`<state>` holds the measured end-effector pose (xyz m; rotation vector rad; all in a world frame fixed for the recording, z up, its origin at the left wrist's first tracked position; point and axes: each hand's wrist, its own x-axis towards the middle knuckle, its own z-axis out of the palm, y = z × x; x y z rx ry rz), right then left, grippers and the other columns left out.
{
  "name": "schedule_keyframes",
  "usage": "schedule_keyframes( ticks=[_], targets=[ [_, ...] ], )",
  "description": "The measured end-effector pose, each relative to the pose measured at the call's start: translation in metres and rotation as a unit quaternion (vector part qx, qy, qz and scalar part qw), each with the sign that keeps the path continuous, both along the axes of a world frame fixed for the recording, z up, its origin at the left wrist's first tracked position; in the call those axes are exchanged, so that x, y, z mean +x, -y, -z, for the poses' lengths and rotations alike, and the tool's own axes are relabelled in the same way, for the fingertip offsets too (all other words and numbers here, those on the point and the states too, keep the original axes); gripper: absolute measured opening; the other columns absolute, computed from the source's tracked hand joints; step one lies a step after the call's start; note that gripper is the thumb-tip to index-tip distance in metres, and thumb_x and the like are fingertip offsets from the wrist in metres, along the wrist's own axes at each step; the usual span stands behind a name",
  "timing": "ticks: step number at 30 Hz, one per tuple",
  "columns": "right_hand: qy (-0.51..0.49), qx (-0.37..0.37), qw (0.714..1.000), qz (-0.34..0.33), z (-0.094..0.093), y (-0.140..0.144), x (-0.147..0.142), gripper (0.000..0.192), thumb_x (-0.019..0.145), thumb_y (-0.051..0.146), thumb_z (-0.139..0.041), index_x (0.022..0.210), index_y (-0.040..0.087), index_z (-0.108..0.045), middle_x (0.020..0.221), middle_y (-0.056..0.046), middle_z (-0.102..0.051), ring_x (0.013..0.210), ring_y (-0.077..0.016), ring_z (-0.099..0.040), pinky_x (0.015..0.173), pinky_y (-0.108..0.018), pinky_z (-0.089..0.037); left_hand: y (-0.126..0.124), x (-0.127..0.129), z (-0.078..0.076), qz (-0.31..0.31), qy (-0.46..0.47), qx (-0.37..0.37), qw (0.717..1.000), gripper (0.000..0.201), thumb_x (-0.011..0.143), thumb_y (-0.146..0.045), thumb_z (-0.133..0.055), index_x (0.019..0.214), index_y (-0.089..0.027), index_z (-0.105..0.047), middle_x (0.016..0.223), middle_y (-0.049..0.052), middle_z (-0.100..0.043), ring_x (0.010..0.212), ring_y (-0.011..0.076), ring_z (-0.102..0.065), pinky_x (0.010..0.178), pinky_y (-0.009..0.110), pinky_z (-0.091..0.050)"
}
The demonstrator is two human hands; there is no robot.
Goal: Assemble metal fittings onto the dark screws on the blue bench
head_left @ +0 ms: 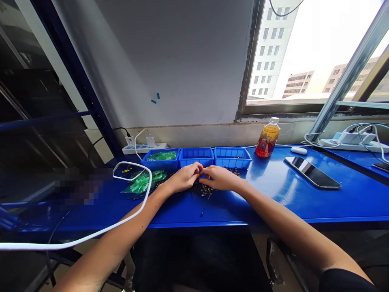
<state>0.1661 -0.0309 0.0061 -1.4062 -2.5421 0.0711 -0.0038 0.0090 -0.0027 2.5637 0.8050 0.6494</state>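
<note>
My left hand (184, 177) and my right hand (221, 177) meet fingertip to fingertip over the blue table, just in front of the bins. Both have their fingers curled into a pinch; whatever sits between them is too small or hidden to make out. Beneath and around the fingers lies a loose pile of small dark and shiny metal parts (207, 190). One small dark part (202, 211) lies apart, closer to the table's front edge. Left of my left hand is a clear plastic bag with green contents (142, 182).
Behind my hands stand three blue bins: the left bin (161, 164) holds green bagged material, beside a middle bin (196, 152) and a right bin (232, 163). A drink bottle (268, 138), a phone (313, 172) and power strips (346, 140) are rightward. A white cable (121, 221) crosses my left forearm.
</note>
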Motion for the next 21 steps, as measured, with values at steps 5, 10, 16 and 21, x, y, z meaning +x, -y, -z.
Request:
schedule_keyframes(
  ticks=[5,10,16,21],
  targets=[
    [0.007,-0.004,1.0,0.013,-0.0029,0.0025,-0.0022,0.026,0.086,0.036,-0.05,0.099,0.014,-0.059,0.084,-0.007,-0.064,0.081,-0.0197,-0.058,0.062,-0.025,-0.037,-0.0023,0.0002,0.0024,0.004,0.005,0.003,1.0,0.025,0.078,-0.009,-0.04,0.1,-0.018,-0.044,0.075,-0.001,-0.054,0.072,0.0141,-0.055,0.069,0.026,-0.045],
    [0.007,-0.001,1.0,0.016,-0.0031,0.0022,-0.0025,0.028,0.086,0.037,-0.05,0.102,0.015,-0.057,0.083,-0.007,-0.063,0.08,-0.0187,-0.058,0.06,-0.024,-0.035,-0.0031,-0.0002,0.0036,0.001,0.003,0.004,1.0,0.027,0.078,-0.01,-0.041,0.103,-0.018,-0.044,0.073,-0.001,-0.054,0.07,0.0147,-0.056,0.069,0.027,-0.045],
    [0.011,0.001,1.0,0.014,-0.0022,0.0016,-0.0018,0.027,0.086,0.037,-0.051,0.101,0.016,-0.057,0.08,-0.006,-0.063,0.078,-0.0182,-0.057,0.058,-0.024,-0.033,-0.0019,0.0,0.0026,0.001,0.004,0.004,1.0,0.027,0.079,-0.01,-0.041,0.104,-0.017,-0.043,0.073,-0.001,-0.053,0.07,0.0147,-0.055,0.069,0.027,-0.044],
    [0.009,-0.001,1.0,0.01,-0.0016,0.0014,-0.0016,0.026,0.085,0.037,-0.052,0.1,0.016,-0.057,0.078,-0.005,-0.062,0.078,-0.0185,-0.057,0.057,-0.024,-0.032,-0.0008,0.0002,0.0016,0.001,0.004,0.0,1.0,0.028,0.079,-0.009,-0.041,0.105,-0.017,-0.043,0.072,-0.001,-0.052,0.07,0.0144,-0.055,0.069,0.027,-0.044]
  ],
)
